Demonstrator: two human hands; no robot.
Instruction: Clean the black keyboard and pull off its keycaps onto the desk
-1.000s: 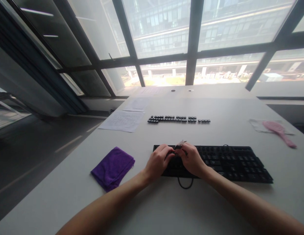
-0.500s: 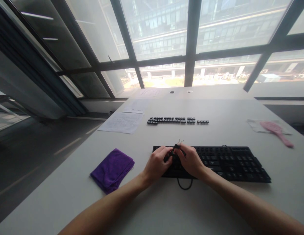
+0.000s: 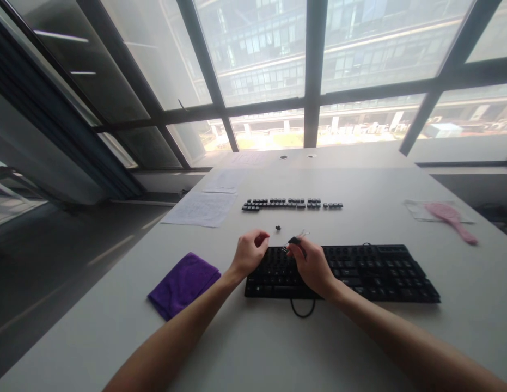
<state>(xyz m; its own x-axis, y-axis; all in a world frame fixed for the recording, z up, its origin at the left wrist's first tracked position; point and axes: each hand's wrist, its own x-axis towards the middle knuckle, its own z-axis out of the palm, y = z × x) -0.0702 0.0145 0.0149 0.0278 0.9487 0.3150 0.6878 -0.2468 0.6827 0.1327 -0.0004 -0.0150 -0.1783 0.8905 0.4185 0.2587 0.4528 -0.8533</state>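
Observation:
A black keyboard point(image 3: 379, 272) lies in front of me, some of its keys covered by my hands. My right hand point(image 3: 312, 267) is closed over the keyboard's upper left part, gripping what looks like a wire keycap puller point(image 3: 294, 240) with a black handle and thin wires showing at both ends. Off the keyboard's left upper corner, my left hand point(image 3: 250, 253) has its thumb and fingers curled but apart, with nothing visible between them. Just beyond it is a small black keycap point(image 3: 278, 228); I cannot tell whether it touches the table or is in the air.
Rows of loose black keycaps point(image 3: 280, 204) lie farther back on the white table point(image 3: 359, 348). A purple cloth point(image 3: 182, 286) is at left, below printed papers point(image 3: 200, 209). On the right, a pink hairbrush point(image 3: 449, 218) rests partly on a white sheet. A cable loop sticks out under the keyboard.
My left hand has drawn away to the left from the right hand and let go of a small keycap, now beyond the keyboard. My right hand still grips the puller.

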